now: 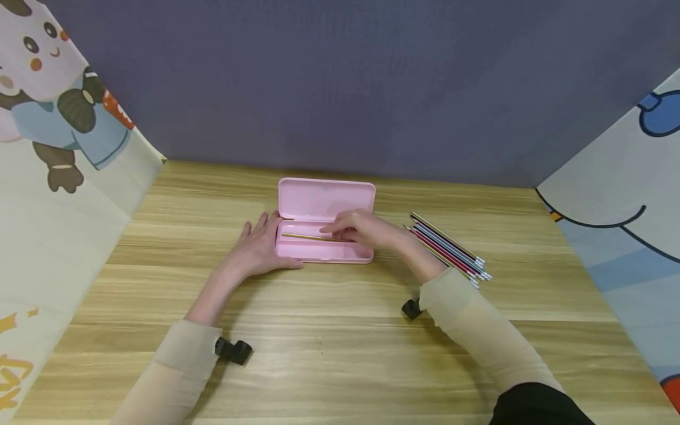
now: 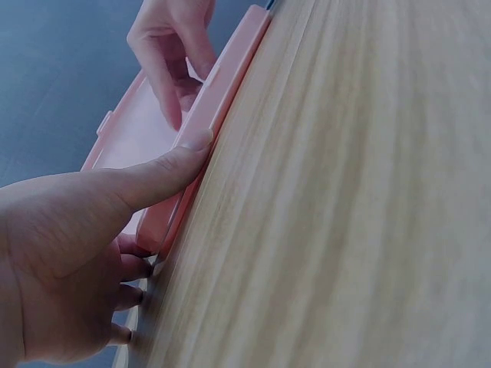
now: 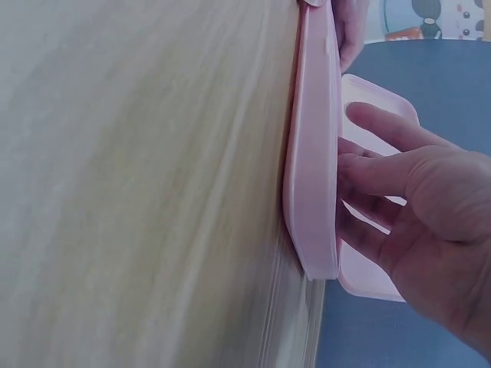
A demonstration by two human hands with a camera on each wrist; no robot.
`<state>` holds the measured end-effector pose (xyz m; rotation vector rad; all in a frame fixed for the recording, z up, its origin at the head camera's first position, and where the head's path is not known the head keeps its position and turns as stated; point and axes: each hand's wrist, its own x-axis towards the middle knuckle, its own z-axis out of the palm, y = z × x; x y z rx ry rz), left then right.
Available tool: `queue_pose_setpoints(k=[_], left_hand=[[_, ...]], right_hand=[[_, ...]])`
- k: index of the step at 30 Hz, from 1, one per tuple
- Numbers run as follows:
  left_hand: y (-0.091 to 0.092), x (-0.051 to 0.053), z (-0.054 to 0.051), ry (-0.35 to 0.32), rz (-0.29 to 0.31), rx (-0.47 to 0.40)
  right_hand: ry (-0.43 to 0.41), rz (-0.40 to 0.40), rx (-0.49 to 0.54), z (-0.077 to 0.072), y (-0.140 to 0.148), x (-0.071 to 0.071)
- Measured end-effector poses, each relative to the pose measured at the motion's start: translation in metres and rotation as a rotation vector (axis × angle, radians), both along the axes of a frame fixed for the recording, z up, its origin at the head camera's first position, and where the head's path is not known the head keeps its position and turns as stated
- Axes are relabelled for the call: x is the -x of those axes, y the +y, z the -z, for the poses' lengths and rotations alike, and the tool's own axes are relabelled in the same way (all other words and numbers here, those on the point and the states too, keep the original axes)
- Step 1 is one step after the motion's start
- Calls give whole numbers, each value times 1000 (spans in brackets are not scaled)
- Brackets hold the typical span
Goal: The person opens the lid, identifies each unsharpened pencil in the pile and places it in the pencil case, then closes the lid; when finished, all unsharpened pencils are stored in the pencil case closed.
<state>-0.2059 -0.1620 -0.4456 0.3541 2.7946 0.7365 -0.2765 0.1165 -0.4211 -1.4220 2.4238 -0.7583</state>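
Ample tabletop skirts the pink case's front edge.

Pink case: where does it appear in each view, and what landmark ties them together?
Head: the case lies open near the centre.
Left wrist: upper left, slanting down from near the top edge.
Right wrist: right of centre, running down from the top.
Shared landmark: the right hand, at the case in all three.

Case mid-frame looks like smooth, kinda glossy plastic; table's satiny wood grain; lower-left sleeve's matt cloth.
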Motion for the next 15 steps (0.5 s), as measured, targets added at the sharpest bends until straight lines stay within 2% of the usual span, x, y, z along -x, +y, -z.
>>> queue_pose_setpoints(k=[6,15], left_hand=[[0,0,0,1,1,-9],[-1,0,3,5,-2,-8]], right_hand=[[-16,89,123,-3,19,-8],[-35,338,201,-7,77,-20]])
